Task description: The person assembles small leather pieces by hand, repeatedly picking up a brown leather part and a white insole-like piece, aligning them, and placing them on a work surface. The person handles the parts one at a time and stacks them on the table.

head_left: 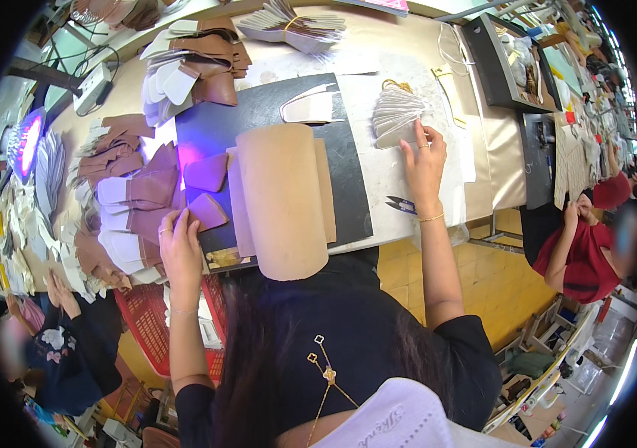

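My left hand (182,245) grips the near edge of a small brown leather piece (209,212). A second leather piece (206,173) lies just beyond it, tinted purple by a lamp. On the right, my right hand (426,160) reaches to a fanned bundle of whitish pieces (398,116); the index fingertip touches its edge and the thumb stands apart. Between my hands a large beige rounded block (283,201) rests over the black board (352,187). A few pale cut pieces (309,104) lie on the board beyond the block.
Stacks of brown and white pieces (135,190) crowd the left side. Black snips (401,204) lie near my right wrist. A glowing lamp (29,145) stands far left, a black box (513,63) far right. A red basket (147,328) is below the table. Co-workers sit on both sides.
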A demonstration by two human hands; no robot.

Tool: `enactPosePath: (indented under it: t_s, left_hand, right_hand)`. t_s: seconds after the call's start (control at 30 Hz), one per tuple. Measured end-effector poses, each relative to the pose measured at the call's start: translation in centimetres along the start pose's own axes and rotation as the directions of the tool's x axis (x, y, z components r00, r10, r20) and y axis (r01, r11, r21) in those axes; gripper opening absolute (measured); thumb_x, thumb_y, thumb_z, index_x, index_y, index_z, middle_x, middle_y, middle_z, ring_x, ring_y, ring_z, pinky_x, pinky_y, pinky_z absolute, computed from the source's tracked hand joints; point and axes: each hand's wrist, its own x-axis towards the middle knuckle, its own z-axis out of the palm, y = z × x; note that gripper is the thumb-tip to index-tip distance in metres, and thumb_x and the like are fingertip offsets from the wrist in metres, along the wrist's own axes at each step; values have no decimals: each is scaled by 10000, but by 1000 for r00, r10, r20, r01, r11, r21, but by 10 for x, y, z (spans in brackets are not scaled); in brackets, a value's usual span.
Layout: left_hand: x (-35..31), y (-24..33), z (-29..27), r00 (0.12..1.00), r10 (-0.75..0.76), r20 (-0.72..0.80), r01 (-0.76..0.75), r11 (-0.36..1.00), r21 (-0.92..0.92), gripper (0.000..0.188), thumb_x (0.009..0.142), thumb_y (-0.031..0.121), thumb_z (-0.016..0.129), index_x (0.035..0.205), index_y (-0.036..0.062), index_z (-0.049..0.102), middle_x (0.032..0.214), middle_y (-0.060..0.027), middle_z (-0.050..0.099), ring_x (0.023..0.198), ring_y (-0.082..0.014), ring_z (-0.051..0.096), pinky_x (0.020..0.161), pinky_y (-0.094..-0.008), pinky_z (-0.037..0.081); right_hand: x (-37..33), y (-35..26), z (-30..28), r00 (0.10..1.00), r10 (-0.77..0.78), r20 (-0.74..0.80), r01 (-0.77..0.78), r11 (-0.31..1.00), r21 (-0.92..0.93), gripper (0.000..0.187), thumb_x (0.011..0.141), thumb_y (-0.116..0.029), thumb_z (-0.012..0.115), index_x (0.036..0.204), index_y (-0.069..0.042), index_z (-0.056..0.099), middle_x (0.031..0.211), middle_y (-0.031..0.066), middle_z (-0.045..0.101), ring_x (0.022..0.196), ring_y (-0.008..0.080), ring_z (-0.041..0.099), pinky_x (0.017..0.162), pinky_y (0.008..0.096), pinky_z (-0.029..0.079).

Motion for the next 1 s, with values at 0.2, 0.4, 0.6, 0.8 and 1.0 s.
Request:
enactPosePath:
  t_s: [0.2,0.4,0.6,0.8,1.0]
  left_hand:
    - [1,-2,5,999,-23,-40,23,1000,4,252,850,105,617,1068,-18,640,1034,-190,586,972,-365,557,861,-415,448]
    - [2,-4,2,999,-13,-48,10,998,-64,250,798,78,664,1023,-28,636,978,-175,587,950,-358,557,840,-418,452]
    - [12,-11,-5,998,-41,51,44,997,-68,232,760,80,704,953,-8,609,990,-168,571,965,-360,548,842,-416,448]
    - [32,-26,-4,983,10,183,23,984,-177,227,727,87,718,873,1,567,807,-176,582,830,-366,574,735,-429,458]
    - [41,-17,-11,944,-114,310,176,967,-182,195,675,62,742,767,-12,587,726,-155,561,719,-341,574,653,-433,449]
  right_hand:
    - [1,1,6,996,-58,-65,57,998,-6,447,790,-165,727,1194,-51,574,1082,130,576,1024,300,525,914,409,389]
    - [2,-1,2,995,75,73,-86,983,161,305,766,-105,739,1009,-7,584,949,135,602,922,301,560,859,388,402]
    - [9,-1,-13,944,-158,291,126,984,127,220,767,12,639,971,-67,609,912,77,606,899,268,585,770,359,425]
    - [21,0,-25,882,-292,369,219,949,227,165,740,24,620,870,-75,598,858,80,626,853,273,612,713,394,432]
    - [32,3,-39,827,-188,529,58,966,252,177,810,-132,668,922,-9,606,901,143,618,837,324,600,751,395,473]
